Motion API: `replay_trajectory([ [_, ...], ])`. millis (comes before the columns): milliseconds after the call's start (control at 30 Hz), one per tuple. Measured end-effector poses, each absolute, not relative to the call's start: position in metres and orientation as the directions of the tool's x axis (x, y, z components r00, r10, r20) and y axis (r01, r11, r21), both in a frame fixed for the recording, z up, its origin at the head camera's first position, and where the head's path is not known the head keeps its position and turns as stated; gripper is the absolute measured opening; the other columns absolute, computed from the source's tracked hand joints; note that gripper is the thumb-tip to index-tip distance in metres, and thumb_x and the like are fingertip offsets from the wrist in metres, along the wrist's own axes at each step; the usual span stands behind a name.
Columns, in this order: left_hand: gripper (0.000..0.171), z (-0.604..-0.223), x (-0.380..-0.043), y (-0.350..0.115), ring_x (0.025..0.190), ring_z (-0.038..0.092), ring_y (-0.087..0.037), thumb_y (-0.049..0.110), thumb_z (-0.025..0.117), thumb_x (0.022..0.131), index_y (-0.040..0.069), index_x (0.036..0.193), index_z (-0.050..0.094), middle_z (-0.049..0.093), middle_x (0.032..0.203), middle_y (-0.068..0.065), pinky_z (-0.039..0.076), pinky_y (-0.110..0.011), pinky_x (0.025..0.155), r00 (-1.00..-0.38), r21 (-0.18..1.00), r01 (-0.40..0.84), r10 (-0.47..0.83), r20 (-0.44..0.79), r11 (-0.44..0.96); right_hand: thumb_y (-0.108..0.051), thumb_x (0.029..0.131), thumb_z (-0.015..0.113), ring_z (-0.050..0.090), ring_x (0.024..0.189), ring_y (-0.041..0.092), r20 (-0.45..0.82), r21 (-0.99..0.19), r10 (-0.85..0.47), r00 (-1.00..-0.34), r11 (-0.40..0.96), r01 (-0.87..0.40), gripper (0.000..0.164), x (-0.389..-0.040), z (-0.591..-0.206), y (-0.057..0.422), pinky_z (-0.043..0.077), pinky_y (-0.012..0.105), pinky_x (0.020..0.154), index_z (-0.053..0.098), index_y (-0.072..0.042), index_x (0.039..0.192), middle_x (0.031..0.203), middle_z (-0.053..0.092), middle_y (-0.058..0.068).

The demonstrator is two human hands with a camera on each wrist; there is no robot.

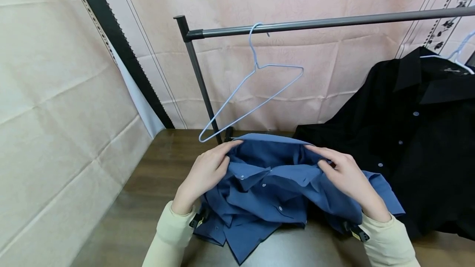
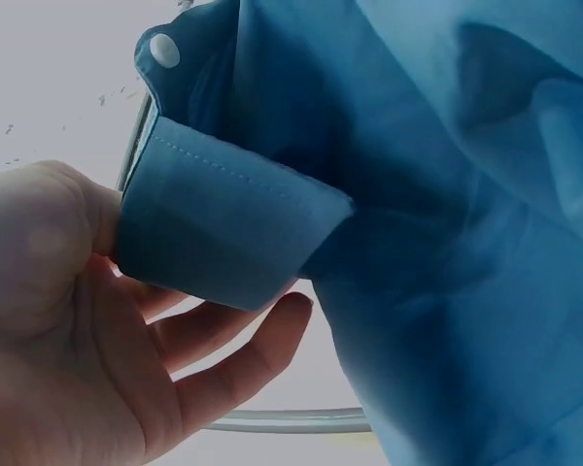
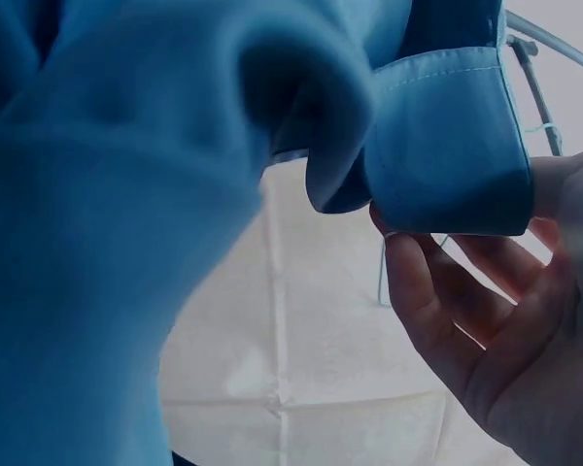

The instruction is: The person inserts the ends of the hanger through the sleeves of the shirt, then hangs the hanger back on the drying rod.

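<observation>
Both hands hold a blue button-up shirt up by its collar, in front of the rack. At the collar's left side, the left hand pinches the fabric. Opposite it, the right hand grips the other side, so the neck opening spreads between them. White buttons run down the shirt's front, and its lower part droops in folds over the table. The left wrist view shows a collar point between thumb and fingers. The other collar point is likewise held in the right wrist view.
A light blue wire hanger hangs from the dark metal rail, just beyond the blue shirt. To the right, a black shirt hangs on another hanger. The rack's post rises from the brown wooden table. Pale cloth covers the walls.
</observation>
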State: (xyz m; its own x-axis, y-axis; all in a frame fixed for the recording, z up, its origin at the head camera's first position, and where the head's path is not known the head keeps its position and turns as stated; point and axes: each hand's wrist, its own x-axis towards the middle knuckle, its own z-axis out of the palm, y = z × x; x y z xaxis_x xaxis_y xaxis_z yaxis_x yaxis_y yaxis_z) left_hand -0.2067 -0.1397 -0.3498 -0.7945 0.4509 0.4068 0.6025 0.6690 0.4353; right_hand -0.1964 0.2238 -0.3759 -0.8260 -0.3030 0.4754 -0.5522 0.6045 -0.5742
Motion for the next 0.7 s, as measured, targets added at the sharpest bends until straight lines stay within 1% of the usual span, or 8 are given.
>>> replay_trajectory([
  [133, 0.05, -0.351, -0.209, -0.14, 0.076, 0.053, -0.012, 0.002, 0.049, 0.1, 0.02, 0.146, 0.054, 0.06, 0.138, 0.001, 0.044, -0.031, 0.06, -0.795, 0.435, 0.603, 0.456, 0.401, 0.669, 0.006, 0.098, 0.05, 0.039, 0.043, 0.007, 0.469, -0.575, -0.29, -0.835, 0.617, -0.537, 0.047, -0.198, -0.378, 0.226, 0.04, 0.026, 0.045, 0.064, -0.015, 0.138, 0.114, 0.064, 0.009],
  [233, 0.05, -0.352, -0.209, -0.138, 0.069, 0.052, -0.012, 0.001, 0.048, 0.1, 0.021, 0.146, 0.055, 0.062, 0.13, 0.001, 0.042, -0.031, 0.058, -0.802, 0.456, 0.595, 0.446, 0.398, 0.662, 0.006, 0.097, 0.05, 0.038, 0.042, 0.007, 0.469, -0.582, -0.285, -0.836, 0.612, -0.536, 0.048, -0.199, -0.378, 0.226, 0.039, 0.026, 0.044, 0.064, -0.015, 0.138, 0.112, 0.064, 0.009],
  [333, 0.051, -0.354, -0.209, -0.134, 0.063, 0.048, -0.012, 0.0, 0.048, 0.099, 0.02, 0.146, 0.054, 0.062, 0.127, 0.0, 0.044, -0.03, 0.06, -0.803, 0.492, 0.595, 0.446, 0.395, 0.635, 0.007, 0.096, 0.051, 0.036, 0.04, 0.006, 0.471, -0.588, -0.281, -0.836, 0.607, -0.535, 0.05, -0.2, -0.379, 0.223, 0.038, 0.026, 0.042, 0.062, -0.016, 0.14, 0.088, 0.06, 0.005],
  [400, 0.052, -0.355, -0.209, -0.13, 0.065, 0.049, -0.01, 0.0, 0.047, 0.099, 0.018, 0.147, 0.052, 0.062, 0.129, -0.001, 0.045, -0.03, 0.065, -0.794, 0.518, 0.608, 0.463, 0.394, 0.602, 0.007, 0.095, 0.052, 0.035, 0.039, 0.006, 0.476, -0.588, -0.275, -0.835, 0.607, -0.535, 0.053, -0.199, -0.379, 0.221, 0.037, 0.026, 0.041, 0.061, -0.017, 0.141, 0.069, 0.048, 0.0],
  [467, 0.053, -0.356, -0.208, -0.126, 0.064, 0.047, -0.009, 0.0, 0.046, 0.099, 0.016, 0.149, 0.05, 0.06, 0.131, -0.002, 0.045, -0.029, 0.067, -0.78, 0.541, 0.625, 0.49, 0.39, 0.563, 0.007, 0.094, 0.053, 0.034, 0.038, 0.006, 0.48, -0.583, -0.268, -0.835, 0.613, -0.533, 0.054, -0.199, -0.379, 0.219, 0.036, 0.026, 0.04, 0.061, -0.019, 0.141, 0.059, 0.034, -0.003],
  [567, 0.056, -0.359, -0.207, -0.12, 0.053, 0.04, -0.008, -0.002, 0.044, 0.098, 0.015, 0.152, 0.046, 0.062, 0.106, -0.002, 0.042, -0.028, 0.059, -0.761, 0.578, 0.639, 0.528, 0.377, 0.508, 0.007, 0.094, 0.055, 0.032, 0.037, 0.004, 0.48, -0.588, -0.28, -0.831, 0.6, -0.542, 0.055, -0.196, -0.38, 0.216, 0.036, 0.025, 0.039, 0.062, -0.021, 0.141, 0.057, 0.032, -0.007],
  [633, 0.058, -0.359, -0.206, -0.118, 0.046, 0.033, -0.008, -0.003, 0.043, 0.098, 0.016, 0.152, 0.045, 0.053, 0.087, 0.0, 0.039, -0.027, 0.053, -0.754, 0.602, 0.639, 0.546, 0.365, 0.48, 0.007, 0.095, 0.055, 0.031, 0.037, 0.002, 0.474, -0.598, -0.303, -0.827, 0.579, -0.555, 0.055, -0.194, -0.38, 0.212, 0.035, 0.025, 0.038, 0.062, -0.022, 0.14, 0.06, 0.034, -0.007],
  [700, 0.058, -0.36, -0.205, -0.115, 0.045, 0.031, -0.006, -0.003, 0.042, 0.098, 0.016, 0.153, 0.045, 0.043, 0.077, -0.001, 0.037, -0.026, 0.053, -0.748, 0.621, 0.638, 0.559, 0.359, 0.455, 0.007, 0.095, 0.055, 0.03, 0.037, 0.0, 0.47, -0.607, -0.335, -0.817, 0.549, -0.575, 0.053, -0.193, -0.38, 0.208, 0.035, 0.024, 0.037, 0.062, -0.021, 0.141, 0.061, 0.035, -0.009],
])
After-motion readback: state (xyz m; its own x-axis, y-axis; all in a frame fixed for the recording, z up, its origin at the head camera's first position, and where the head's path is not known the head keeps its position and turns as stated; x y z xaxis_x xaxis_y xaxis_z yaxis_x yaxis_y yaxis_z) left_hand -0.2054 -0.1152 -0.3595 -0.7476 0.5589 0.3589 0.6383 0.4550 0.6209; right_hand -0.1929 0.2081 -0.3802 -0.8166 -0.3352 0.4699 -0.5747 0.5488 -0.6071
